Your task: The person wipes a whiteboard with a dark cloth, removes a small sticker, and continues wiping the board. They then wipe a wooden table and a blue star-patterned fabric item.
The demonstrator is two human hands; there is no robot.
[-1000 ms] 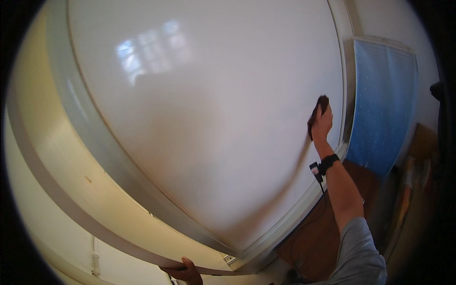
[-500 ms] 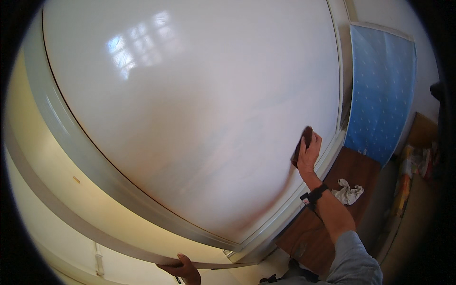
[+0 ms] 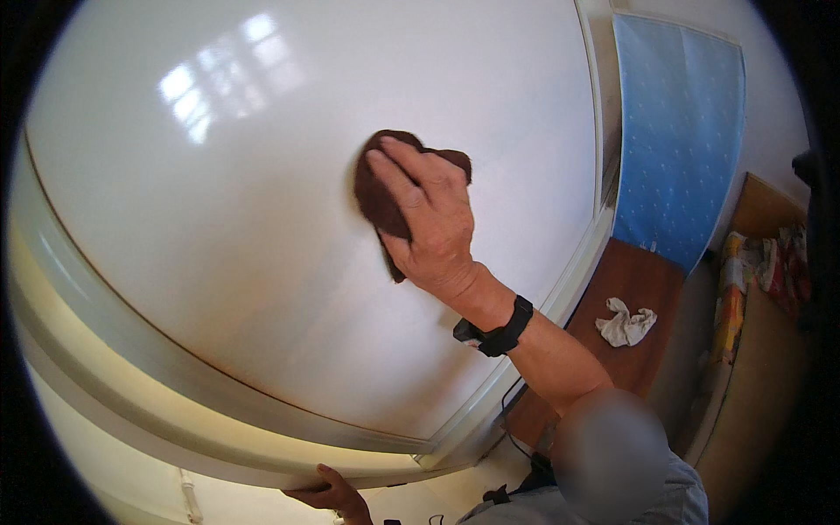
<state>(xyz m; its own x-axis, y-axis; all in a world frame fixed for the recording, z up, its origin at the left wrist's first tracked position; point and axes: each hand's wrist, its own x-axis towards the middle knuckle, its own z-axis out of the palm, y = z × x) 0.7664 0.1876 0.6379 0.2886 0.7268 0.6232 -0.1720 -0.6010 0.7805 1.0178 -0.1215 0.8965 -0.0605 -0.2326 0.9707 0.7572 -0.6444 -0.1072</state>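
A dark brown cloth [image 3: 385, 197] lies pressed against the glossy white panel [image 3: 516, 131], left of centre on its right half. My right hand [image 3: 433, 214] holds it there, fingers spread over the cloth and a black band round the wrist. Part of the cloth sticks out past the hand on both sides. At the bottom, my left hand [image 3: 337, 497] grips the edge of a pale board [image 3: 236, 472] that runs below the panel's frame. Its thumb rests on top, and the other fingers are partly hidden.
On the right, a brown wooden surface [image 3: 630, 271] bears a crumpled white cloth [image 3: 626, 322]. A blue patterned cloth [image 3: 678, 140] hangs behind it. Farther right lie colourful packages [image 3: 733, 289]. A dark cable [image 3: 507, 420] hangs near the panel's lower right corner.
My right hand has swept the brown cloth up and to the left, from near the panel's right frame toward its middle. My left hand keeps its hold on the board's edge.
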